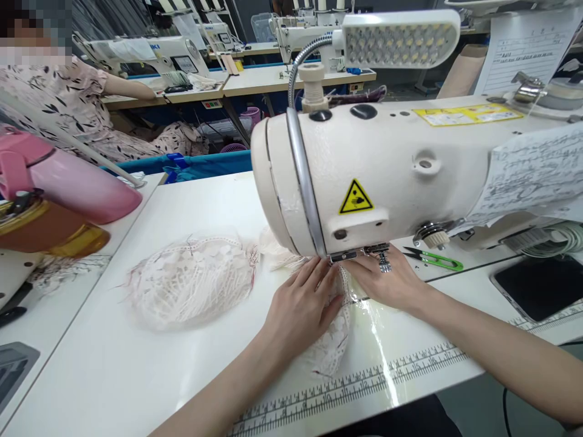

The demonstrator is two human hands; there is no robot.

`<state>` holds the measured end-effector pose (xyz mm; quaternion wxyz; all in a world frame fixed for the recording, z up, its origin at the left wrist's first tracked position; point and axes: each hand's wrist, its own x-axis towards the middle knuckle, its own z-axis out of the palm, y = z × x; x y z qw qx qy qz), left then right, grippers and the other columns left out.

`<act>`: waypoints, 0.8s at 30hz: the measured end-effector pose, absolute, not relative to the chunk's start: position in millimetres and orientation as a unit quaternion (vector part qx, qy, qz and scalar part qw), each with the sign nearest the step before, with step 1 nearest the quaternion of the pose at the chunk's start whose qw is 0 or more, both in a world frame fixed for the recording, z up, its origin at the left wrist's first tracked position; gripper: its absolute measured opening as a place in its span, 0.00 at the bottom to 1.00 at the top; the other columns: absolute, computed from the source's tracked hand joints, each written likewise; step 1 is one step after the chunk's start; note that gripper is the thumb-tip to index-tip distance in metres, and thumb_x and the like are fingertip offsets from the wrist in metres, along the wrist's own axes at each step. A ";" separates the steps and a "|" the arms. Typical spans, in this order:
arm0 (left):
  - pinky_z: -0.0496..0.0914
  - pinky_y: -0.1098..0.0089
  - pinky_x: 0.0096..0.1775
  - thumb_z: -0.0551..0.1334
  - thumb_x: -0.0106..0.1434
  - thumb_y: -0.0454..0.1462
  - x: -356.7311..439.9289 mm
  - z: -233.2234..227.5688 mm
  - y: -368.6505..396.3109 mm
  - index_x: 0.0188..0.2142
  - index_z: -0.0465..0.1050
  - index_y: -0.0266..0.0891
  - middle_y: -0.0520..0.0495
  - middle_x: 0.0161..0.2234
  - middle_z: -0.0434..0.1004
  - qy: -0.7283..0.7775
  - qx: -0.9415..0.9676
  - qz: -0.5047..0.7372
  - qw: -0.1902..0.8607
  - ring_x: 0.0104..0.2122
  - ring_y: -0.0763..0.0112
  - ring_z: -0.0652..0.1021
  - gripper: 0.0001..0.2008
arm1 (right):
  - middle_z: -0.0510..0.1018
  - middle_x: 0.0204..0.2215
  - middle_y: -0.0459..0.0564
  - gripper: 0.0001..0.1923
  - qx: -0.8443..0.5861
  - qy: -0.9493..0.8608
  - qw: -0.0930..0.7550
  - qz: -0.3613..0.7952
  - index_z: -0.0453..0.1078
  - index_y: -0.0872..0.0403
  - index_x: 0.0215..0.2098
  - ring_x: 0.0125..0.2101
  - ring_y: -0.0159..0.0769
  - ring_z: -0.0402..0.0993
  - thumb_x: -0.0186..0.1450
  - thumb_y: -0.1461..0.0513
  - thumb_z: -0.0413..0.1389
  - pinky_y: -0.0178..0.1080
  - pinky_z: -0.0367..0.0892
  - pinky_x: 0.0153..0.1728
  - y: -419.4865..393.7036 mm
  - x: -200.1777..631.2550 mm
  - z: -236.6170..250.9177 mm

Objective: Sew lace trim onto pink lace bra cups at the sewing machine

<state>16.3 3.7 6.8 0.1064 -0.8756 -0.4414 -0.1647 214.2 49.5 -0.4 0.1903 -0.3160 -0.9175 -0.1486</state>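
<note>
Printed ruler markings (346, 388) run along the near edge of the white desk (113, 364). At far left sits a pink bottle (68, 182); next comes a loose heap of white lace pieces (191, 279). Then the left hand (303, 306) lies flat, grip wide, fingers spread on a strip of white lace (330, 349) under the sewing machine (373, 176). Just right, the right hand (387, 282) presses the same lace, grip also flat and loose. Green thread snips (435, 260) lie further right.

Machine head (364, 176) seemingly blocks above; tabletop (136, 364) open.
</note>
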 end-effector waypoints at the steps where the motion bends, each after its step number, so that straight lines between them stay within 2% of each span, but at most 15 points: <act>1: 0.74 0.58 0.45 0.56 0.66 0.40 16.7 11.2 2.5 0.51 0.69 0.31 0.38 0.49 0.75 -0.437 -0.876 -0.168 0.114 0.49 0.56 0.75 0.18 | 0.78 0.41 0.47 0.17 -0.293 -0.919 0.220 -0.144 0.69 0.52 0.46 0.33 0.35 0.71 0.63 0.71 0.47 0.40 0.63 0.33 50.7 215.0 1.1; 3: 0.74 0.62 0.41 0.55 0.66 0.37 15.9 22.4 -2.9 0.45 0.72 0.34 0.42 0.44 0.78 -0.414 -0.886 -0.167 0.124 0.43 0.61 0.77 0.12 | 0.77 0.42 0.46 0.17 -0.245 -0.935 0.234 -0.101 0.70 0.52 0.42 0.33 0.31 0.70 0.63 0.72 0.45 0.38 0.61 0.33 53.6 216.9 3.8; 6: 0.71 0.67 0.34 0.56 0.66 0.37 9.3 37.1 -18.9 0.37 0.73 0.37 0.47 0.37 0.79 -0.293 -0.936 -0.149 0.126 0.35 0.68 0.77 0.08 | 0.76 0.36 0.46 0.16 -0.189 -0.958 0.213 -0.018 0.70 0.53 0.37 0.36 0.32 0.68 0.63 0.72 0.44 0.38 0.61 0.36 58.9 219.7 5.2; 8: 0.69 0.68 0.31 0.58 0.65 0.39 2.2 39.6 -33.7 0.38 0.73 0.38 0.47 0.39 0.78 -0.199 -0.961 -0.125 0.147 0.37 0.68 0.76 0.08 | 0.75 0.34 0.46 0.15 -0.173 -0.965 0.198 0.018 0.69 0.53 0.36 0.37 0.32 0.66 0.62 0.72 0.44 0.38 0.60 0.37 62.0 220.8 4.5; 10: 0.68 0.68 0.30 0.59 0.64 0.36 -4.3 35.8 -49.0 0.41 0.73 0.39 0.46 0.43 0.77 -0.176 -0.966 -0.088 0.167 0.40 0.66 0.76 0.08 | 0.73 0.33 0.45 0.14 -0.163 -0.969 0.181 0.038 0.68 0.53 0.35 0.37 0.32 0.65 0.61 0.73 0.43 0.38 0.59 0.38 63.7 221.3 3.7; 14: 0.70 0.68 0.33 0.55 0.64 0.28 -10.0 26.0 -67.9 0.41 0.72 0.33 0.42 0.42 0.78 -0.252 -0.948 -0.134 0.140 0.41 0.63 0.77 0.09 | 0.71 0.31 0.45 0.13 -0.148 -0.973 0.171 0.054 0.66 0.53 0.33 0.37 0.33 0.63 0.59 0.73 0.44 0.39 0.58 0.39 62.8 221.7 4.9; 17: 0.71 0.74 0.32 0.52 0.66 0.28 -8.6 35.8 -66.1 0.42 0.69 0.33 0.42 0.41 0.78 -0.396 -0.895 -0.203 0.023 0.37 0.69 0.78 0.09 | 0.71 0.31 0.45 0.11 -0.145 -0.971 0.181 0.062 0.66 0.53 0.34 0.37 0.33 0.63 0.59 0.71 0.45 0.39 0.58 0.39 61.1 221.7 7.0; 19: 0.69 0.78 0.26 0.51 0.67 0.31 -7.8 50.2 -59.6 0.40 0.67 0.37 0.46 0.37 0.78 -0.483 -0.845 -0.226 -0.049 0.29 0.76 0.78 0.07 | 0.71 0.29 0.45 0.11 -0.154 -0.969 0.185 0.057 0.66 0.54 0.34 0.35 0.33 0.63 0.59 0.70 0.45 0.39 0.59 0.38 60.9 221.6 7.8; 21: 0.66 0.77 0.21 0.51 0.69 0.35 -8.2 64.2 -52.1 0.37 0.67 0.39 0.53 0.29 0.76 -0.520 -0.821 -0.218 -0.084 0.20 0.79 0.73 0.07 | 0.72 0.28 0.44 0.11 -0.166 -0.967 0.187 0.043 0.67 0.53 0.34 0.32 0.32 0.63 0.61 0.69 0.44 0.38 0.60 0.36 61.8 221.8 7.8; 24: 0.66 0.76 0.20 0.55 0.66 0.44 -9.8 72.5 -42.3 0.39 0.67 0.42 0.54 0.28 0.77 -0.520 -0.826 -0.162 -0.143 0.21 0.75 0.75 0.10 | 0.72 0.26 0.43 0.12 -0.178 -0.964 0.196 0.002 0.68 0.52 0.33 0.28 0.31 0.63 0.63 0.68 0.44 0.37 0.60 0.34 64.4 223.2 7.1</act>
